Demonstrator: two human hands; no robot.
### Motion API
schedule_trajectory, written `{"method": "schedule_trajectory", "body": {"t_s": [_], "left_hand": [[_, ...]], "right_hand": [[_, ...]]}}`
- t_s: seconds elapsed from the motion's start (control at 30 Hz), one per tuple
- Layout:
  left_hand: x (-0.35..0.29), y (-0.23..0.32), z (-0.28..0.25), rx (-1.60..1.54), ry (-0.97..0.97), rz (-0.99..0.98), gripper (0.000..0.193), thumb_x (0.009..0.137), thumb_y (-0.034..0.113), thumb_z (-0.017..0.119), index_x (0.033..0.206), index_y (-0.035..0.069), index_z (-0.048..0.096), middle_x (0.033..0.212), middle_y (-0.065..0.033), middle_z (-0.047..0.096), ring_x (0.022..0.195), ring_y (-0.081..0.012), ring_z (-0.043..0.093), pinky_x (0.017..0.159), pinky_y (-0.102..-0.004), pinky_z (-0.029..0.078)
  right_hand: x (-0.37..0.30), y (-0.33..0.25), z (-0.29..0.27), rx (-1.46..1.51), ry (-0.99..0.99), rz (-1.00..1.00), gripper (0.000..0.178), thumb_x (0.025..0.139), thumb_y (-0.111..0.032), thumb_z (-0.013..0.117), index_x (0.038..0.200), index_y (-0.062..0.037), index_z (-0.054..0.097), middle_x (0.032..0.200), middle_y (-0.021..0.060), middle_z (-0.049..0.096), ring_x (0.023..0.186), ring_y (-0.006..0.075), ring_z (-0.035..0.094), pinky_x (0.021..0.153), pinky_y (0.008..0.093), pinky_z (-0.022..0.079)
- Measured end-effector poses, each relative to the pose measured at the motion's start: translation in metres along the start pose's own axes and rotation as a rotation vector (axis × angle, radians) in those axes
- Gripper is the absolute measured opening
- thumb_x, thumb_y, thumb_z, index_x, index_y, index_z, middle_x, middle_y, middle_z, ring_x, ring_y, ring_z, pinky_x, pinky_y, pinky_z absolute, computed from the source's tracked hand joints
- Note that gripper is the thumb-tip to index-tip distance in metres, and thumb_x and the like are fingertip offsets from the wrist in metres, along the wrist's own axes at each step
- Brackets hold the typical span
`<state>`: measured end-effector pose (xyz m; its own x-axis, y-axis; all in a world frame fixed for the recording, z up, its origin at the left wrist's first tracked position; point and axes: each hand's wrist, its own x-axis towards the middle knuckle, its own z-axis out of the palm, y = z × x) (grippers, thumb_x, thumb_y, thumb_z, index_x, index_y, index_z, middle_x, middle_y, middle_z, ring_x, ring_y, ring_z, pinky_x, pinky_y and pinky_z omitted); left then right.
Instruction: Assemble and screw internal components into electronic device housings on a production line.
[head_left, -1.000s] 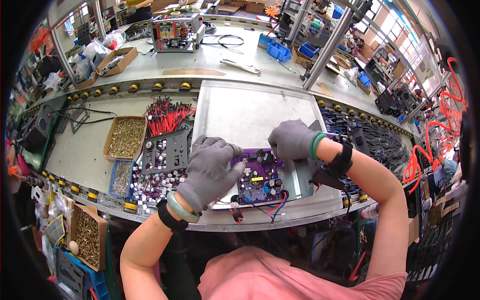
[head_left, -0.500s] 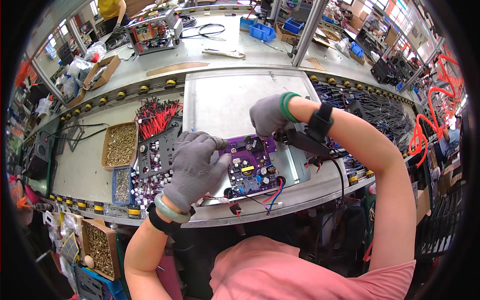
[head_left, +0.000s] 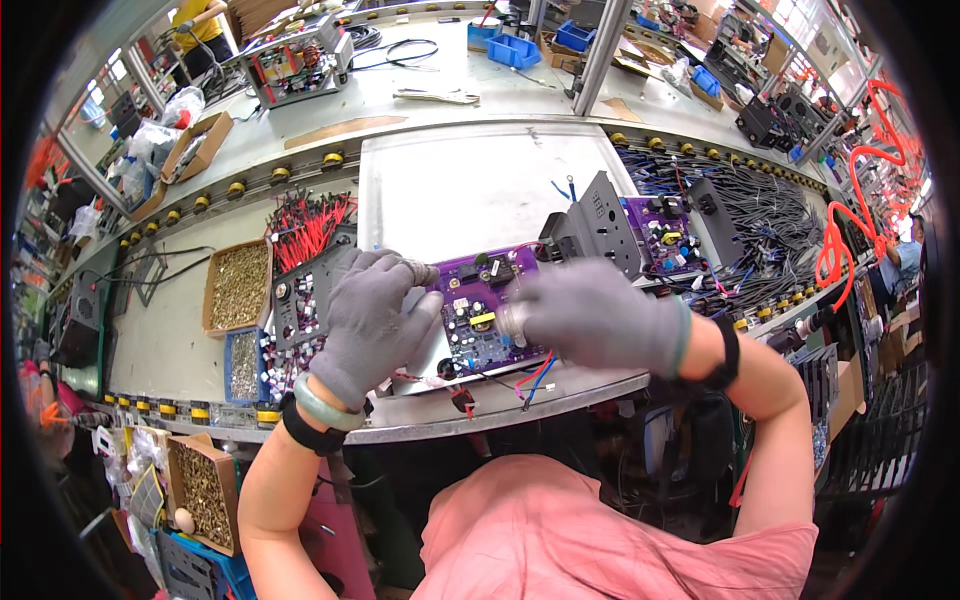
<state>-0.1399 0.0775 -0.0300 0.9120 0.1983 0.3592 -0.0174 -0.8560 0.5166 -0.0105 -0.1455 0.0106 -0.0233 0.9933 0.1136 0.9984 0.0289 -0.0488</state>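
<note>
Grey gloves cover both hands. My left hand [head_left: 375,315] grips the left edge of a purple circuit board [head_left: 465,340], its thumb and curled fingers at the rim. The board lies on a metal plate and carries black blocks, capacitors and a yellow part. My right hand [head_left: 605,318] is over the board's right side, smeared by motion. Whether it holds anything is not clear. Red and blue wires [head_left: 538,380] trail off the board's near edge. A grey perforated metal panel [head_left: 598,228] stands upright beyond my right hand, with another purple board [head_left: 660,235] beside it.
At left are a carton of brass-coloured small parts [head_left: 238,287], a blue bin of small metal parts [head_left: 243,365] and red wires [head_left: 310,235]. Dark cables [head_left: 760,215] pile up at right, near an orange coiled hose [head_left: 850,240]. An opened device [head_left: 295,60] stands across the bench.
My right hand has swung from the board's far right corner toward me and over its right side. The upright panel and second board now show at right. My left hand stays on the board.
</note>
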Motion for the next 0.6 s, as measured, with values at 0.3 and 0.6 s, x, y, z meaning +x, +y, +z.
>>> {"method": "schedule_trajectory", "body": {"t_s": [0.3, 0.6], "left_hand": [[-0.009, 0.084, -0.008, -0.034, -0.334, 0.263, 0.032, 0.087, 0.027, 0.063, 0.115, 0.011, 0.062, 0.096, -0.0128, 0.065, 0.087, -0.0304, 0.066, 0.077, -0.0455, 0.051], [-0.032, 0.073, -0.013, 0.105, -0.115, 0.366, 0.03, 0.082, 0.022, 0.067, 0.11, 0.01, 0.066, 0.101, -0.0127, 0.065, 0.09, -0.0306, 0.065, 0.072, -0.044, 0.051]], "right_hand": [[-0.035, -0.006, 0.018, -0.071, 0.561, 0.167, 0.008, 0.074, -0.01, 0.069, 0.071, -0.014, 0.063, 0.073, 0.0027, 0.057, 0.068, 0.0204, 0.06, 0.072, 0.0362, 0.046], [-0.023, 0.001, 0.024, 0.166, 0.426, 0.112, 0.019, 0.076, -0.009, 0.071, 0.094, -0.0112, 0.067, 0.084, 0.0073, 0.063, 0.076, 0.0317, 0.061, 0.07, 0.0421, 0.047]]}}
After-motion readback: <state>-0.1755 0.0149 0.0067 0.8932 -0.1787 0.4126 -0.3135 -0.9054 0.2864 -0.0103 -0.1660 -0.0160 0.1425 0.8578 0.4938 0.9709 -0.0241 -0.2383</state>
